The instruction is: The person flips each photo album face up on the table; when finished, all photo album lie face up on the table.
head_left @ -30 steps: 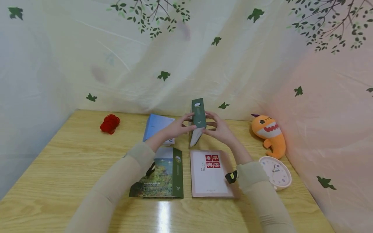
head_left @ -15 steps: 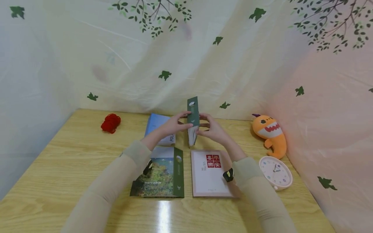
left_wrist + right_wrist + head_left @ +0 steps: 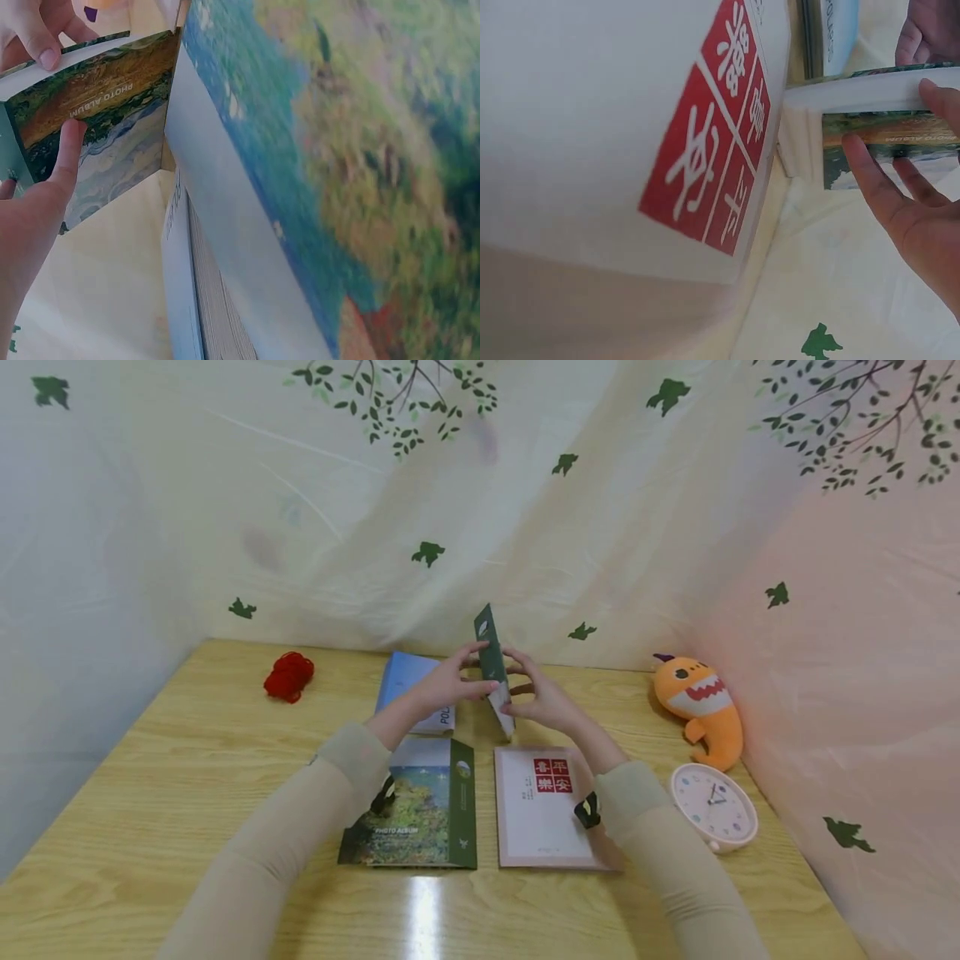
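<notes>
A photo album [image 3: 491, 647] with a green spine stands on end near the back of the table, its top leaning left. My left hand [image 3: 442, 683] holds it from the left, index finger stretched along the cover in the left wrist view. From the right my right hand [image 3: 547, 697] grips it; in the right wrist view its thumb lies at the white page edges [image 3: 855, 94] and its fingers spread over the picture cover. Another photo album [image 3: 408, 810] lies flat in front of my left hand. A pink-edged book [image 3: 540, 835] with red characters lies in front of my right hand.
A blue book [image 3: 405, 677] lies behind my left forearm. Red yarn [image 3: 288, 677] sits at the back left. On the right are an orange shark plush [image 3: 708, 710] and a round pink clock [image 3: 712, 806]. A printed curtain [image 3: 360, 543] hangs behind the table.
The held album has shifted a little left and turned from leaning right to leaning left at the top. Both hands have moved left with it, still holding it.
</notes>
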### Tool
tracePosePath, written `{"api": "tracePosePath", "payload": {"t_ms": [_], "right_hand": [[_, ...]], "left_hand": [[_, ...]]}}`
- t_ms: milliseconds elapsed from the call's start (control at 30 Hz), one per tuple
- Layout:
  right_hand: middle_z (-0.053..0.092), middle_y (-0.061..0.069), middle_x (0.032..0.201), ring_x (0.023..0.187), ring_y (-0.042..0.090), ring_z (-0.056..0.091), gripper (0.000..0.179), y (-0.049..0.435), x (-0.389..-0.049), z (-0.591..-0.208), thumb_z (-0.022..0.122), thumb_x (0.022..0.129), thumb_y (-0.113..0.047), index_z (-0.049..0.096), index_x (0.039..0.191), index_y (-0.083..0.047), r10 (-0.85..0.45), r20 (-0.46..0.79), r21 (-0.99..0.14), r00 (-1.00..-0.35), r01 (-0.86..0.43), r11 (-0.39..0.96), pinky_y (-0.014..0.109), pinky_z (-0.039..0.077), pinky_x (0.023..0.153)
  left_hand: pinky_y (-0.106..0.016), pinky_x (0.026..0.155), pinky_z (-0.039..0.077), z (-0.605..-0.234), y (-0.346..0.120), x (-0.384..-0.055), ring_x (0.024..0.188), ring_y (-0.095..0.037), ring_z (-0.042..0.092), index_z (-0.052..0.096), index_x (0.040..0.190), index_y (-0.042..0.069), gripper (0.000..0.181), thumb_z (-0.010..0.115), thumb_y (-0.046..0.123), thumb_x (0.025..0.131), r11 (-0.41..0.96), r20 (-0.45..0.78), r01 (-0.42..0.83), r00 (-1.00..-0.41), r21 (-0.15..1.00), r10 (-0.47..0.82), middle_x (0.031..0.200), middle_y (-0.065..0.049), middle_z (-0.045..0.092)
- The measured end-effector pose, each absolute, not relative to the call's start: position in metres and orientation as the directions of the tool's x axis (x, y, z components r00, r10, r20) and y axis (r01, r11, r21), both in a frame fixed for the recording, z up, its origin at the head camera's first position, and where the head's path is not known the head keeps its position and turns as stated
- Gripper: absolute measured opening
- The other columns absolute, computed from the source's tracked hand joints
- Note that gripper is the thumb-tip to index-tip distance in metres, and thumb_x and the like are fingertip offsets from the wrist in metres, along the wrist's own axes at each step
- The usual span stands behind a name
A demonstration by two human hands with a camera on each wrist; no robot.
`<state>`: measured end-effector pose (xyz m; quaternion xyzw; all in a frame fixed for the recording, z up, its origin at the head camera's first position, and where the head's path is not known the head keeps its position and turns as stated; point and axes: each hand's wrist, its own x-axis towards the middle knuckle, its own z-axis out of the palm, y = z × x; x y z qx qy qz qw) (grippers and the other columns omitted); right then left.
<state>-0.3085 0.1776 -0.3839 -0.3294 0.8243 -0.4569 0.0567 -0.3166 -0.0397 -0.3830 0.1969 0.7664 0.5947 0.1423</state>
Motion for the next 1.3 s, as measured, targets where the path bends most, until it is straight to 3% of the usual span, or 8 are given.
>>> {"api": "tracePosePath", "payload": {"t_ms": [233, 533, 767, 967, 1167, 1300], "right_hand": [[0.033, 0.016, 0.145, 0.129, 0.036, 0.040, 0.091, 0.192, -0.309, -0.384, 0.071, 0.081, 0.001, 0.018, 0.151, -0.024, -0.590, 0.198, -0.748, -0.783, -0.510, 0.425, 0.051, 0.044, 0.098], [0.030, 0.020, 0.147, 0.125, 0.042, 0.042, 0.086, 0.199, -0.295, -0.368, 0.069, 0.082, 0.004, 0.020, 0.151, -0.011, -0.602, 0.159, -0.745, -0.783, -0.495, 0.447, 0.056, 0.042, 0.097], [0.036, 0.024, 0.141, 0.122, 0.041, 0.044, 0.080, 0.198, -0.283, -0.355, 0.069, 0.080, 0.006, 0.025, 0.147, -0.002, -0.595, 0.146, -0.739, -0.790, -0.487, 0.465, 0.053, 0.045, 0.095], [0.035, 0.024, 0.143, 0.128, 0.045, 0.036, 0.076, 0.203, -0.292, -0.373, 0.070, 0.079, 0.007, 0.029, 0.143, 0.002, -0.590, 0.170, -0.745, -0.789, -0.494, 0.447, 0.060, 0.038, 0.098], [0.040, 0.018, 0.141, 0.120, 0.040, 0.047, 0.077, 0.216, -0.305, -0.398, 0.074, 0.081, -0.005, 0.031, 0.145, -0.012, -0.561, 0.065, -0.732, -0.825, -0.422, 0.536, 0.057, 0.041, 0.098], [0.040, 0.018, 0.141, 0.121, 0.038, 0.047, 0.075, 0.222, -0.308, -0.405, 0.074, 0.081, -0.007, 0.032, 0.144, -0.011, -0.566, 0.019, -0.711, -0.824, -0.409, 0.572, 0.052, 0.043, 0.098]], "left_hand": [[-0.051, 0.095, 0.046, -0.389, -0.026, -0.316, 0.114, -0.032, 0.058, 0.017, 0.150, 0.028, 0.085, 0.072, 0.026, 0.084, 0.138, 0.028, 0.110, -0.869, 0.984, 0.494, 0.148, -0.018, 0.030], [-0.042, 0.091, 0.050, -0.393, -0.019, -0.312, 0.115, -0.033, 0.057, 0.022, 0.149, 0.027, 0.083, 0.071, 0.010, 0.085, 0.086, 0.075, 0.138, -0.853, 0.987, 0.517, 0.146, -0.019, 0.032], [-0.039, 0.087, 0.052, -0.395, -0.016, -0.313, 0.111, -0.034, 0.058, 0.023, 0.148, 0.023, 0.085, 0.072, 0.004, 0.082, 0.085, 0.099, 0.166, -0.850, 0.982, 0.517, 0.142, -0.021, 0.035], [-0.036, 0.085, 0.053, -0.397, -0.017, -0.313, 0.114, -0.031, 0.056, 0.029, 0.147, 0.019, 0.084, 0.076, 0.007, 0.079, 0.160, 0.094, 0.194, -0.869, 0.968, 0.485, 0.143, -0.016, 0.035], [-0.036, 0.088, 0.052, -0.399, -0.022, -0.312, 0.117, -0.028, 0.055, 0.034, 0.146, 0.020, 0.080, 0.077, 0.015, 0.079, 0.228, 0.048, 0.169, -0.890, 0.959, 0.454, 0.150, -0.012, 0.029], [-0.042, 0.092, 0.049, -0.399, -0.027, -0.313, 0.121, -0.028, 0.053, 0.034, 0.146, 0.023, 0.078, 0.077, 0.026, 0.080, 0.270, 0.028, 0.159, -0.902, 0.950, 0.431, 0.150, -0.010, 0.031]]}}
